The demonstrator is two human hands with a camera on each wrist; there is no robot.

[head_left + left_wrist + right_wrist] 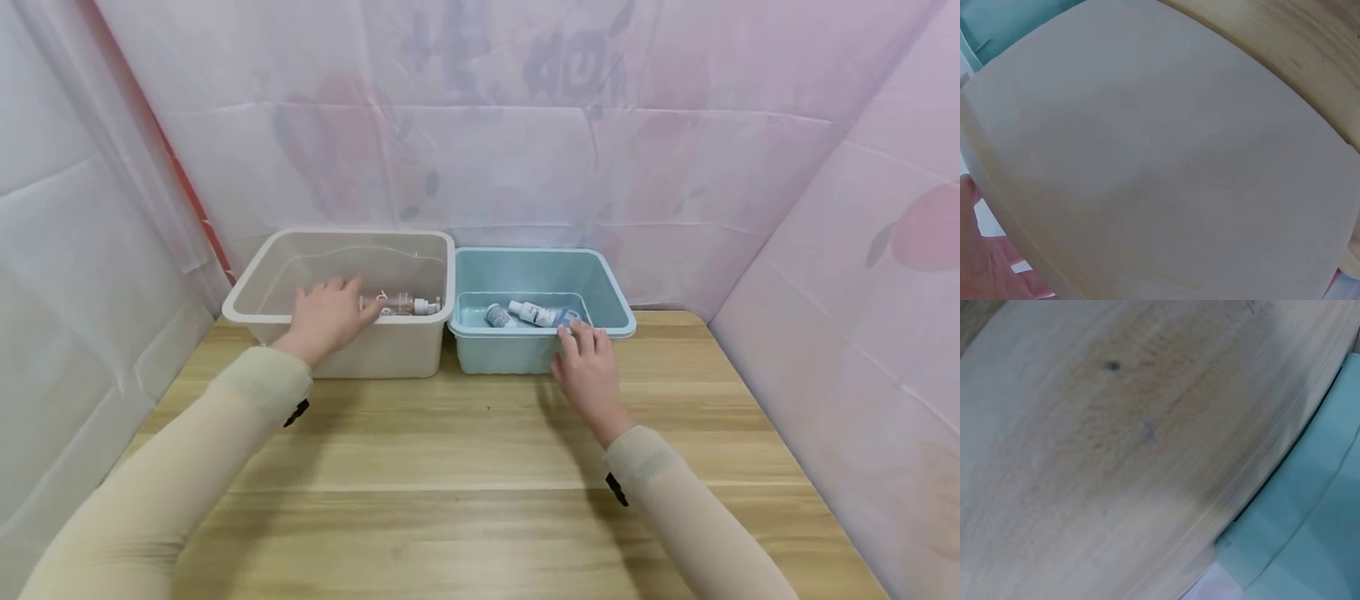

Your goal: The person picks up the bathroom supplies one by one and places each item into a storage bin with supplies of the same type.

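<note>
Both hands are at the bins on the worktop [480, 433], so the reaching step looks to be in hand. The left hand [324, 317] lies inside the white bin [390, 354], its grip spread with fingertips at a clear bottle [401, 305] lying there, not closed on it. The right hand [588, 367] rests its relaxed fingers on the front rim of the teal bin [495, 350], just right of the white bin, near a small white bottle [534, 313]. Next, I judge, fingers must curl round a bottle
</note>
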